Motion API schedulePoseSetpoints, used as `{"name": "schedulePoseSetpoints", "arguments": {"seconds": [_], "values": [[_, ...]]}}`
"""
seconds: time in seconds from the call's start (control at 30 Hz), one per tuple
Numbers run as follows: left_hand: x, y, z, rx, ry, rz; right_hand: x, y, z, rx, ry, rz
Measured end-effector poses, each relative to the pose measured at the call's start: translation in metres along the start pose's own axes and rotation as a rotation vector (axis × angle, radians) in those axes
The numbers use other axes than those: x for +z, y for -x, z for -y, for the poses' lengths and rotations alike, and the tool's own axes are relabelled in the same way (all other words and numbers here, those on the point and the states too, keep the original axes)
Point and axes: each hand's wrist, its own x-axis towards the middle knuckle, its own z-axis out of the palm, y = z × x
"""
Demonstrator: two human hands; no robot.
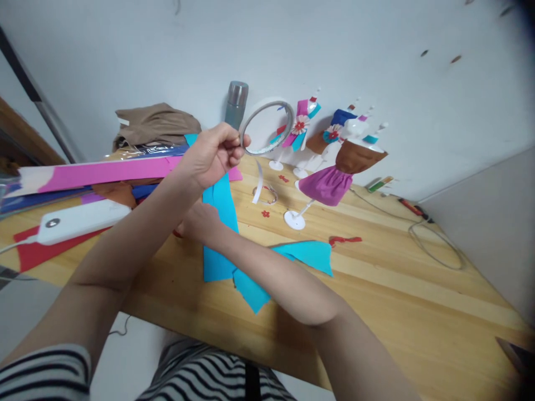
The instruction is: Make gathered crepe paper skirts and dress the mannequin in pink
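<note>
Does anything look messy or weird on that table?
The white corded device lies over red material, which seems an odd spot. A bright blue piece lies askew, partly behind the right arm. I see no spills.

The left hand [219, 150] pinches a tape roll [291, 123] by its rim, raised above the desk [401, 289]. Beneath the left forearm lies the right hand [203, 223], its fingers largely hidden, beside a turquoise cloth [221, 245] that runs toward the near edge. Small dress forms [326, 186] stand along the far edge, right of a bottle [237, 103]. Brown fabric [156, 125] is heaped at the far left, and a white device [83, 219] rests near the left edge. A red flower [266, 214] lies mid-desk.
</note>
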Motion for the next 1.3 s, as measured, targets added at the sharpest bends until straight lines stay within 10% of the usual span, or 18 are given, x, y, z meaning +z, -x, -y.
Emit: {"name": "schedulePoseSetpoints", "arguments": {"seconds": [0.23, 0.53, 0.77, 1.3], "values": [[0.0, 0.0, -0.002, -0.043, 0.091, -0.022, -0.033, 0.059, -0.028, 0.267, -0.766, 0.018], [0.001, -0.002, 0.008, -0.028, 0.246, -0.022, -0.005, 0.157, -0.074, -0.015, -1.393, 0.017], [0.001, -0.005, 0.02, -0.023, 0.287, 0.005, 0.005, 0.164, -0.085, -0.209, -1.512, -0.332], [0.008, 0.005, 0.038, -0.029, 0.109, 0.351, -0.032, 0.178, -0.076, -0.024, -1.782, -0.164]]}}
